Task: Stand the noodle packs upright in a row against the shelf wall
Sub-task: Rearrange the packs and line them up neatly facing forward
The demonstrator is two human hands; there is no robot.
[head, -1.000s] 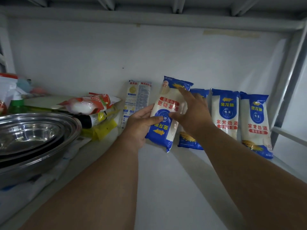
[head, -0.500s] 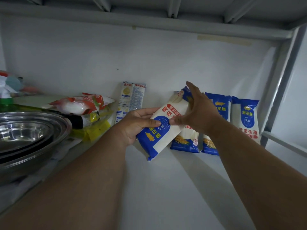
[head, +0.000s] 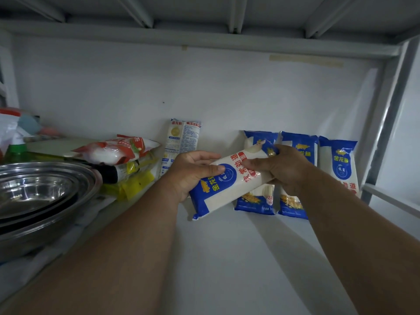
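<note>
While both hands grip it, the blue-and-white noodle pack [head: 229, 179] lies tilted nearly flat above the white shelf [head: 227, 258], its printed front turned up and its lower blue end toward the left. The left hand [head: 193, 173] holds that lower end, thumb across the front and fingers curled behind. The right hand [head: 284, 169] clamps the upper end, fingers wrapped over the top edge. The two hands sit close together, with only a short stretch of pack between them.

Behind the held pack, three more noodle packs stand upright in a row against the back wall [head: 204, 87]: one [head: 256, 201] partly hidden by the tilted pack, a second [head: 295, 146] just beside it behind the right hand, and a third [head: 341, 164] at the right end near the metal post [head: 386, 123]. A paler pack [head: 181, 142] leans on the wall left of the hands. Further left lie a red-and-white bag [head: 113, 151], a yellow packet [head: 136, 185] and stacked steel bowls [head: 45, 192].
</note>
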